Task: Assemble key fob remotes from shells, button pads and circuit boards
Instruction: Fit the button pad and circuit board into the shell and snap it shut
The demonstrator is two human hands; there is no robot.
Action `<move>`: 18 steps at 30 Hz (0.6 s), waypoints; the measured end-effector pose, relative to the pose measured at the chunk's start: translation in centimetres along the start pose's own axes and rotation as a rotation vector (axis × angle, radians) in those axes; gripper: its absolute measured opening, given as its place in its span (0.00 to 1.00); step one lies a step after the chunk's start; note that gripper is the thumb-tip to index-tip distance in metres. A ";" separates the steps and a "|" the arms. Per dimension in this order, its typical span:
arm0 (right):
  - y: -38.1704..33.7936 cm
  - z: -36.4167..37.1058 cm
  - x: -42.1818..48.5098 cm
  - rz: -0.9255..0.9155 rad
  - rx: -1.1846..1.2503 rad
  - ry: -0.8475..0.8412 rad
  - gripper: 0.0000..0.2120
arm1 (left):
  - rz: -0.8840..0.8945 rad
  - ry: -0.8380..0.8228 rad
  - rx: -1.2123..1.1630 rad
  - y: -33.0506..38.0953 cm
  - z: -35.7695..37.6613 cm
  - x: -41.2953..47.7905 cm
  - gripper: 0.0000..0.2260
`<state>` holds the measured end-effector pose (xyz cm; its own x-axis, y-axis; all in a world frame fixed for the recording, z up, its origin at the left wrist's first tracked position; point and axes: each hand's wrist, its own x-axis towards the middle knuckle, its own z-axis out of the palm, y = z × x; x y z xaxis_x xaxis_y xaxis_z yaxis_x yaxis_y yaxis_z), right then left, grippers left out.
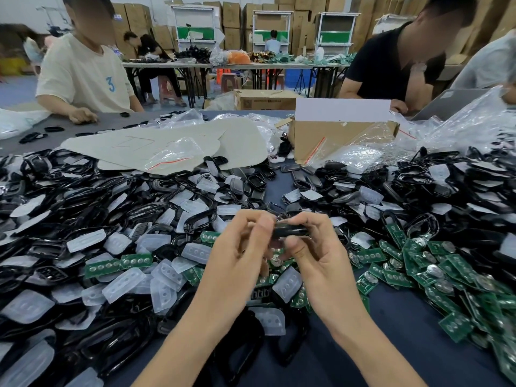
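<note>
Fingers [262, 222] of left hand [240, 247] and right hand [318, 252] pinch the black shell [290, 229] between them.

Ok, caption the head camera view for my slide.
Left hand and right hand grip a black fob shell over piles of shells, button pads and circuit boards.

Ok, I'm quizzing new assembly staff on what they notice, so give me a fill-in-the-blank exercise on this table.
1. The left hand and right hand together hold one shell, whose colour is ____.
2. The boards piled to the right of the hands are ____ in colour.
3. Across the table, the number ____ is printed on the beige shirt.

Missing words: black; green; 3.
</note>
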<state>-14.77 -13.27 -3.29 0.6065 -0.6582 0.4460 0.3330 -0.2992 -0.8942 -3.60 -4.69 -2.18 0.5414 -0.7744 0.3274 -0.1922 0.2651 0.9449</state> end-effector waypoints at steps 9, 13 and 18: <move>-0.2 0.0 -0.1 -0.021 -0.006 0.058 0.07 | 0.323 0.153 0.402 0.0 0.3 -0.4 0.08; -0.2 0.1 -0.2 -0.008 -0.011 0.065 0.08 | 0.356 0.200 0.462 0.0 0.4 -0.5 0.09; -0.4 0.3 0.0 0.031 0.038 0.088 0.07 | 0.429 0.278 0.535 0.0 0.7 -0.4 0.11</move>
<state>-14.74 -12.94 -2.93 0.5516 -0.7255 0.4116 0.3433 -0.2523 -0.9047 -4.38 -4.74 -2.34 0.5027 -0.4728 0.7237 -0.7679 0.1402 0.6250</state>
